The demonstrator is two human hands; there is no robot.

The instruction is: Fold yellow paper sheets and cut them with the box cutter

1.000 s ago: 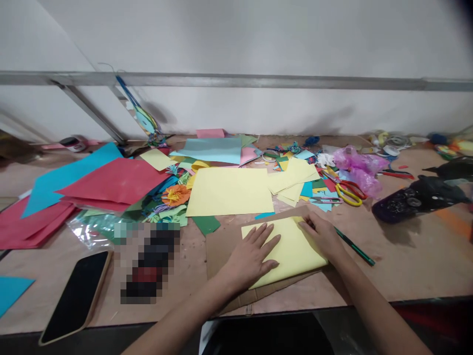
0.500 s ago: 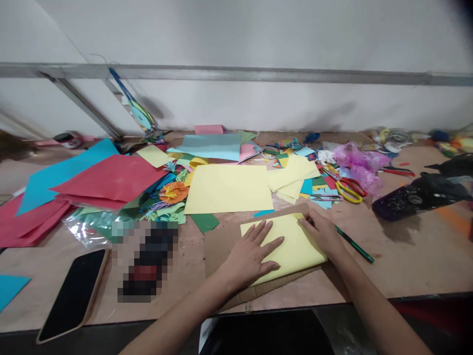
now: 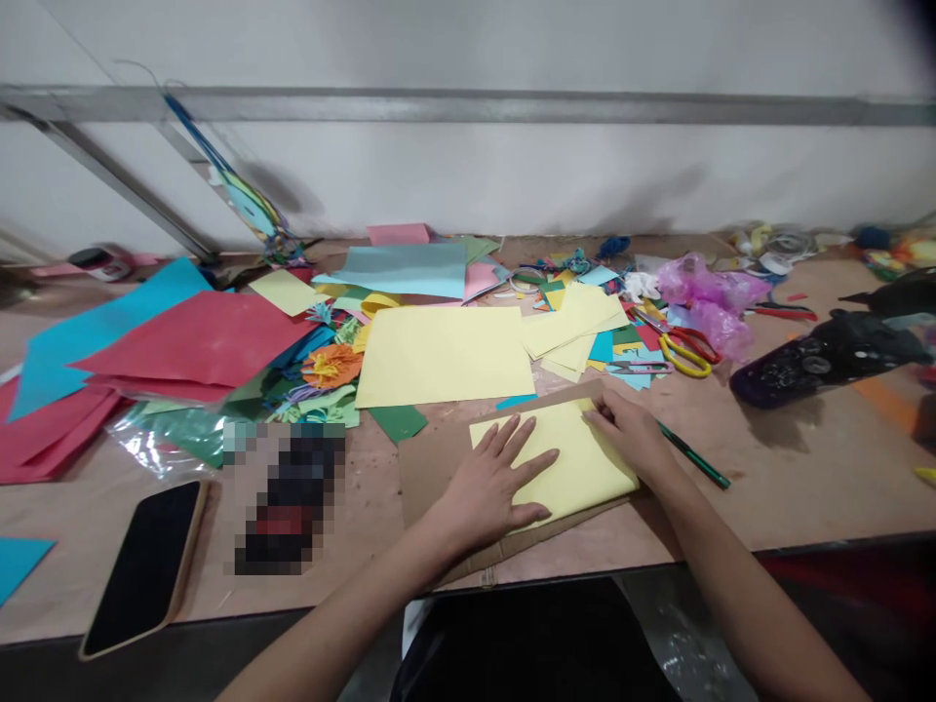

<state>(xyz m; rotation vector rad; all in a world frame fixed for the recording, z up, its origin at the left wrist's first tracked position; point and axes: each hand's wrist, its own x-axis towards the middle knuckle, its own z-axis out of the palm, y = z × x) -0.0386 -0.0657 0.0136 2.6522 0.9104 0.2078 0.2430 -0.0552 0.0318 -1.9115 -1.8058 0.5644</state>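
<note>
My left hand (image 3: 497, 478) lies flat with its fingers spread on a pale yellow sheet of paper (image 3: 585, 463). The sheet looks doubled over, its bend along the right side, and rests on a piece of brown cardboard (image 3: 431, 483) at the table's front edge. At the sheet's upper right corner, the fingers of my right hand (image 3: 625, 429) are closed on the paper's edge; the fingertips are partly hidden. A green pen (image 3: 698, 458) lies just right of that hand. Beyond the cardboard is a larger flat yellow sheet (image 3: 446, 356).
Red paper sheets (image 3: 197, 341), paper scraps and an orange paper flower (image 3: 332, 366) crowd the left. A phone (image 3: 146, 561) lies front left. Yellow-and-red-handled scissors (image 3: 687, 353), a pink plastic bag (image 3: 713, 302) and a dark bottle (image 3: 826, 361) are at right.
The whole view has shifted slightly, so the table's things appear a little higher. Both hands keep nearly the same place on the yellow paper.
</note>
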